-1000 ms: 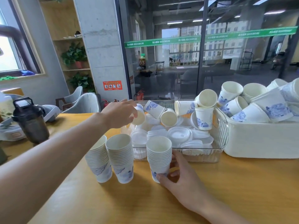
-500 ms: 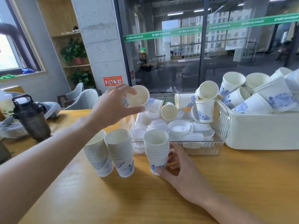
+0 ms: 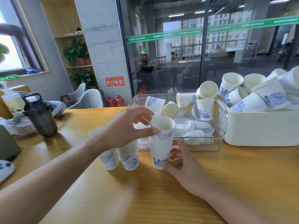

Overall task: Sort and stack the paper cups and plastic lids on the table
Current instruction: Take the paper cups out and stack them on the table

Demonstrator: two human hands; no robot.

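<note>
Centre frame: left hand [image 3: 127, 128] pinching top cup [image 3: 162, 126], upright, seated in right stack [image 3: 160, 149]. Right hand [image 3: 186, 165] gripping stack base on table [image 3: 242, 183]. Loose cups upper right, nearer right hand.

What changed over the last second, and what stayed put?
The left hand carried a loose cup from the clear bin down onto the right-hand stack, still pinching it. The right hand kept steadying that stack's base; the two other stacks did not move.
</note>
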